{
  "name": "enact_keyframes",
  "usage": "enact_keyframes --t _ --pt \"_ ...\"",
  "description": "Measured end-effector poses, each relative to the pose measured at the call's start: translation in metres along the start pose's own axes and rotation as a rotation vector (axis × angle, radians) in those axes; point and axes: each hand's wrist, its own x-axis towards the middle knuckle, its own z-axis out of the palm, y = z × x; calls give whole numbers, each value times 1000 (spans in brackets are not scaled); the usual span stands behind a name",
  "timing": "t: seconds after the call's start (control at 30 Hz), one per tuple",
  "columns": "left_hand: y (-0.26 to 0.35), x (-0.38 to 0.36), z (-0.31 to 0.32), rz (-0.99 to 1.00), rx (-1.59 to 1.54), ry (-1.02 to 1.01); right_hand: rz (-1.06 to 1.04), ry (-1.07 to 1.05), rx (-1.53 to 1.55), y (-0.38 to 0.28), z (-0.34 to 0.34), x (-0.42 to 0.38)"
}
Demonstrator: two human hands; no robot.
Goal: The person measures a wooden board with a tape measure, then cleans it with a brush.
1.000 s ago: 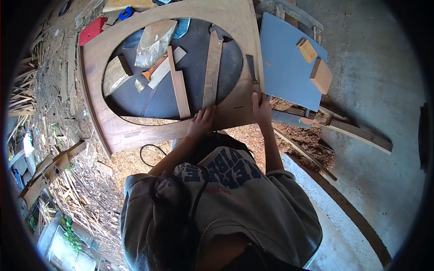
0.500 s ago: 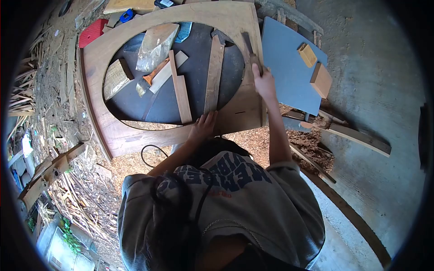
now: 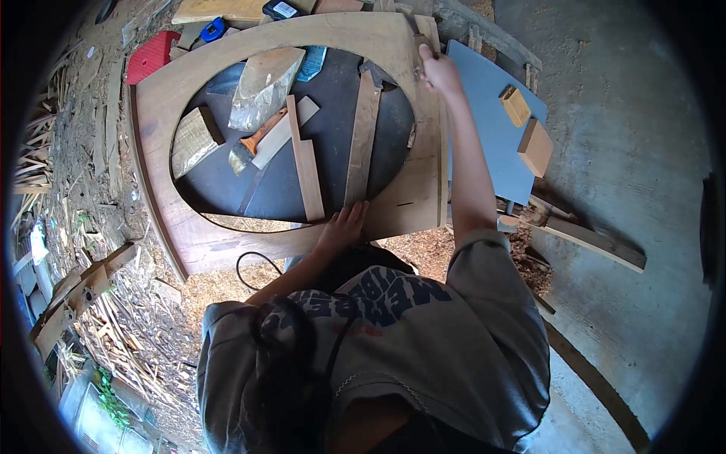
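Note:
A wooden panel (image 3: 155, 147) with a large oval cut-out lies over a dark surface. At its near edge, my left hand (image 3: 345, 227) holds the panel, fingers curled over the strip below the opening and beside the end of a wooden strip (image 3: 364, 136). My right hand (image 3: 440, 72) is stretched out to the far right corner, closed round the wooden handle of a file (image 3: 420, 39). The file's flat dark blade points away from me, and its far end is hard to make out.
Inside the oval lie a brush (image 3: 261, 136), wood blocks (image 3: 266, 87) and a notched wooden piece (image 3: 305, 170). A blue tape measure (image 3: 214, 29) and a red object (image 3: 153, 58) sit behind the panel. To the right, a grey board (image 3: 484, 113) carries two small blocks (image 3: 516, 106).
My right hand has moved forward with the file, from the panel's right side to its far corner. My left hand stays at the near edge. The view has shifted slightly.

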Motion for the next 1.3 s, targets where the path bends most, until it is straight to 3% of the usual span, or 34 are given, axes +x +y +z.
enact_keyframes --t 0.03,0.23,0.37,0.5,0.57,0.83,0.87,0.97,1.03,1.1,1.3 --pt "0 -1 1 10 17 15 -10 -8 114 -4 -4 -7" --pt "-2 -1 3 25 14 36 142 -71 56 34 -14 -107" --pt "-3 -1 2 29 -6 18 41 -14 -14 42 9 -66" --pt "-2 1 -7 11 -10 -32 44 -109 30 -5 -3 -22" --pt "-4 12 -29 -9 -149 -215 51 -83 35 -1 -10 -31" --pt "-5 12 -33 -7 -159 -197 112 -38 41 53 -9 -138" --pt "-6 12 -33 -2 -162 -199 155 -52 35 61 -2 -138" --pt "-5 6 -8 26 -25 -69 -46 59 53 61 18 -85" --pt "-5 5 1 29 -1 -41 -80 73 -97 47 29 -22" --pt "-8 9 0 30 24 -17 78 -80 -23 -20 12 -22" --pt "-12 20 -32 -15 -191 -170 28 -6 2 2 2 -51"
